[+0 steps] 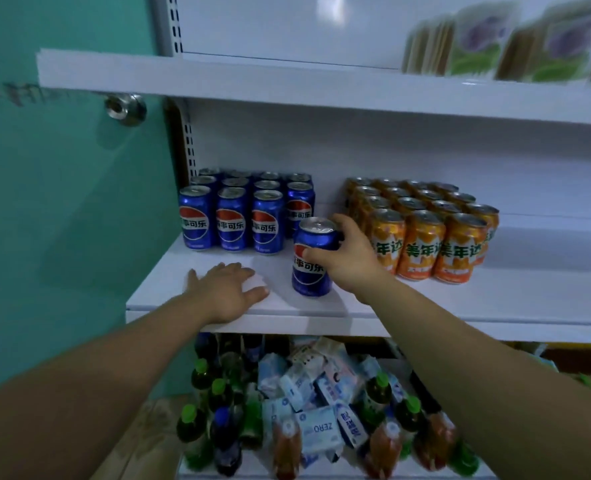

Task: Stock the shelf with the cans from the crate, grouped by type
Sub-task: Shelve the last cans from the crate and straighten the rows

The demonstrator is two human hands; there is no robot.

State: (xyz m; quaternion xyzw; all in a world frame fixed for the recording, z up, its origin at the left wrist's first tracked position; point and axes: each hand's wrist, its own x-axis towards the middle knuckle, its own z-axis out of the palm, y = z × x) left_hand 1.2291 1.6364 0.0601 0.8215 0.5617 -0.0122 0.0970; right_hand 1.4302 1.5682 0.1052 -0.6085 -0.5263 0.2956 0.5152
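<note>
- To the left of the right grip (351, 252) and further back, a block of blue cola cans (231, 220) stands four wide on the white shelf (460, 299). Its front row has only three cans, which leaves a gap at the right end, just behind the held can.
- Immediately right of that grip stands a block of orange cans (425, 244). Its nearest front can is just beside the back of the hand.
- An upper shelf (287, 88) runs overhead and carries blurred boxes (512, 43) printed in purple and green.
- Below both grips, the lower level holds green-capped bottles (200, 375) and a heap of pale blue packets (318, 427).
- Far left of the left grip (224, 292) is a teal wall (62, 202) with a round metal fitting (126, 107).
- The blue can (309, 271) has a red, white and blue roundel, white characters and a silver top. It is upright, with its base at the shelf surface near the front edge.
- The right grip grasps this can from its right side near the top. The thumb lies across the front and the fingers curl over the far rim.
- The left grip is released, lying flat and palm down on the shelf. It is left of the can, near it but not touching.
</note>
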